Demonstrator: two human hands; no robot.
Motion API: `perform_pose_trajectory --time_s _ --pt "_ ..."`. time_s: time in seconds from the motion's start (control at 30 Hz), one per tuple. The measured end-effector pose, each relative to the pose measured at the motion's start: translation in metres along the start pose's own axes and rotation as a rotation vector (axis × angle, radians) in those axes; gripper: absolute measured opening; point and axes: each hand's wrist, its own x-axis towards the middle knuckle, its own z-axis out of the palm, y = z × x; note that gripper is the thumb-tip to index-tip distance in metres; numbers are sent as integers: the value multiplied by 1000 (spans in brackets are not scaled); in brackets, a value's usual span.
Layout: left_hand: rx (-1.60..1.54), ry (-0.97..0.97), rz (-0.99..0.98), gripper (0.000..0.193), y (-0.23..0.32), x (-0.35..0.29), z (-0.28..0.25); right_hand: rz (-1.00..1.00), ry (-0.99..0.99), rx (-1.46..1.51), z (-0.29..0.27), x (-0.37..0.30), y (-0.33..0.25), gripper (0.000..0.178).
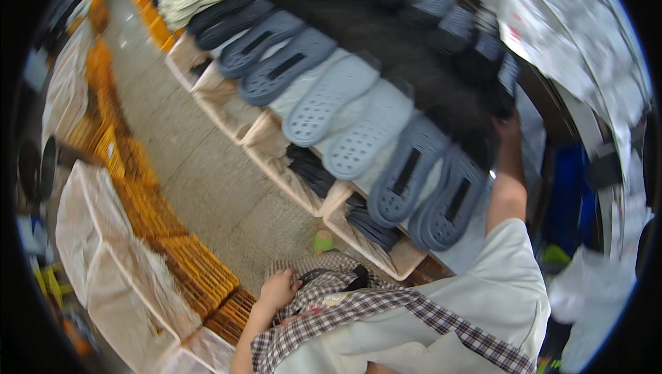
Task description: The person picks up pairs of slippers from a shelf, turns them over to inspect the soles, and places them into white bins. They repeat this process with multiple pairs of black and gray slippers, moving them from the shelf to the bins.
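My right arm stretches to the far right end of a dark belt (331,12). There my right hand (507,125) is closed on a dark piece with a speckled grey face (508,77), the nearest in a row of similar pieces; blur hides its kind. My left hand (277,290) rests low in front of me, against my checkered apron (324,284). Its fingers are curled, and whatever may be in them is hidden. Along the belt's near side lie shoe soles in pairs: dark blue-grey soles (452,198), light grey soles (369,129) and more blue-grey soles (286,67).
Pale lined bins (258,177) stand below the belt, some with dark pieces inside. Yellow crates (196,274) and a cloth-lined bin (103,236) line the left side of the concrete floor (200,160). White plastic sheeting (552,22) hangs at the right above a blue crate (569,194).
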Motion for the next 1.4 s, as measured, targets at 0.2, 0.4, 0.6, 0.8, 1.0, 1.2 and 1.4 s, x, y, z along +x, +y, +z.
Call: perform_pose_trajectory --time_s 0.2,0.4,0.6,0.8,1.0,1.2,1.4 --pt "32 -4 -38 33 7 8 -10 -82 84 -76 -43 112 -7 36" --pt "14 -8 -27 34 -11 11 -17 -148 -62 -115 -111 147 -67 34" --pt "50 27 97 36 -44 16 -29 -209 -190 -107 -100 -12 -118 34" --pt "49 57 187 43 -88 -2 -69 -89 -275 69 -20 -257 -68 38" --pt "-218 401 433 58 -100 -35 -141 298 -702 105 116 -467 58 38" --pt "-1279 575 755 83 -60 -76 -199 167 -813 -370 241 -610 211 60" --pt "-1945 717 670 76 -115 -94 -222 -638 -1455 -867 268 -710 311 83"
